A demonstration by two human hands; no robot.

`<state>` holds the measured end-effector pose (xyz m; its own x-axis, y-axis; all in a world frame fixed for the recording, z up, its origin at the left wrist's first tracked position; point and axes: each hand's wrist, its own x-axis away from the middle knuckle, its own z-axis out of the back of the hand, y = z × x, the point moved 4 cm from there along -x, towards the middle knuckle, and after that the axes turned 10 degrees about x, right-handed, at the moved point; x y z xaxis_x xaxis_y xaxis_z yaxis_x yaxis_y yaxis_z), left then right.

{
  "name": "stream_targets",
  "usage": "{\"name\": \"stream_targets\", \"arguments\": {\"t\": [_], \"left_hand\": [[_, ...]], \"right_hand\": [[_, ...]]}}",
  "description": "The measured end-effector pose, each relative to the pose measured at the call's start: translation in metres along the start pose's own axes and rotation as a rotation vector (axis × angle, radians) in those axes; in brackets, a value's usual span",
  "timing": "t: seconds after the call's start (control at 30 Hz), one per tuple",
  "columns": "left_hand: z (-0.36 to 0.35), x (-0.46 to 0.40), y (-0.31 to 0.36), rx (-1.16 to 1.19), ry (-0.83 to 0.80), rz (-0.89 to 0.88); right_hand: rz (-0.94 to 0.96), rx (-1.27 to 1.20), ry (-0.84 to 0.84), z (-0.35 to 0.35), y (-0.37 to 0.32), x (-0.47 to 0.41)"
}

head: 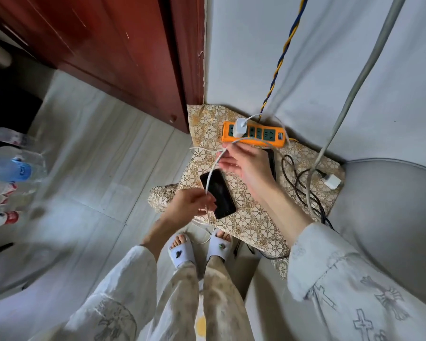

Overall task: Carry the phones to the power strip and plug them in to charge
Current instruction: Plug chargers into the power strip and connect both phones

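Note:
An orange power strip [268, 138] lies on a floral cushion [251, 217] by the wall, with a white charger [240, 127] plugged into its left end. A black phone [220, 193] lies face up on the cushion. A second dark phone [271, 159] shows partly behind my right hand. The charger's white cable [213, 168] loops down over the first phone. My right hand [246, 163] pinches this cable near the strip. My left hand [190, 201] pinches the cable's lower part beside the phone's bottom edge.
A red wooden cabinet [123, 50] stands to the left of the cushion. Several water bottles [10, 168] are on the floor at far left. Black cables [303, 188] and a loose white adapter [332, 180] lie on the cushion's right side. A grey seat [391, 205] is at right.

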<state>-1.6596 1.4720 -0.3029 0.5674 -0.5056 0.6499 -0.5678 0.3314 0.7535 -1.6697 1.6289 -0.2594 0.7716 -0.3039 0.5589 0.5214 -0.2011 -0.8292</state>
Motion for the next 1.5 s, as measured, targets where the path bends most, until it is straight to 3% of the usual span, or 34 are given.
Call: {"name": "stream_targets", "arguments": {"t": [0.1,0.2,0.27,0.37,0.47,0.57,0.67,0.8,0.87,0.97,1.07,1.17,1.37,1.43,1.5], "left_hand": [[0.019,0.002,0.03,0.206,0.106,-0.07],[0.039,0.001,0.058,0.59,0.125,-0.105],[0.049,-0.003,0.069,0.719,0.196,-0.127],[0.057,0.0,0.072,0.796,0.273,-0.144],[0.066,0.005,0.064,0.846,0.328,-0.158],[0.066,0.008,0.057,0.775,0.309,-0.128],[0.044,0.017,0.038,0.404,0.153,-0.058],[0.005,0.034,0.006,-0.104,-0.203,-0.012],[0.0,0.035,0.009,-0.215,-0.17,-0.057],[0.014,0.032,0.029,-0.051,0.061,-0.156],[0.044,0.031,0.049,0.424,0.254,-0.208],[0.067,0.031,0.068,0.733,0.296,-0.239],[0.105,0.038,0.065,1.032,0.503,-0.295],[0.106,0.04,0.052,1.003,0.498,-0.179],[0.09,0.039,0.039,0.83,0.387,-0.03]], "right_hand": [[-0.001,0.297,-0.1,-0.001,0.017,0.01],[-0.054,0.636,-0.467,-0.018,0.047,0.034],[-0.09,0.63,-0.573,-0.027,0.057,0.046],[-0.201,0.383,-0.602,-0.032,0.055,0.057],[-0.164,0.459,-0.566,-0.028,0.05,0.056],[-0.102,0.517,-0.405,-0.015,0.045,0.051],[-0.095,0.21,-0.247,-0.003,0.032,0.048],[-0.072,-0.094,-0.133,-0.005,0.007,0.035],[-0.057,-0.058,-0.092,-0.008,0.001,0.03],[-0.109,0.104,-0.119,-0.008,0.012,0.03],[-0.187,0.403,-0.407,-0.02,0.043,0.048],[-0.14,0.615,-0.588,-0.041,0.06,0.062],[-0.043,0.834,-0.326,-0.028,0.061,0.046],[-0.037,0.706,-0.223,-0.019,0.057,0.047],[0.016,0.621,-0.179,-0.02,0.047,0.048]]}}
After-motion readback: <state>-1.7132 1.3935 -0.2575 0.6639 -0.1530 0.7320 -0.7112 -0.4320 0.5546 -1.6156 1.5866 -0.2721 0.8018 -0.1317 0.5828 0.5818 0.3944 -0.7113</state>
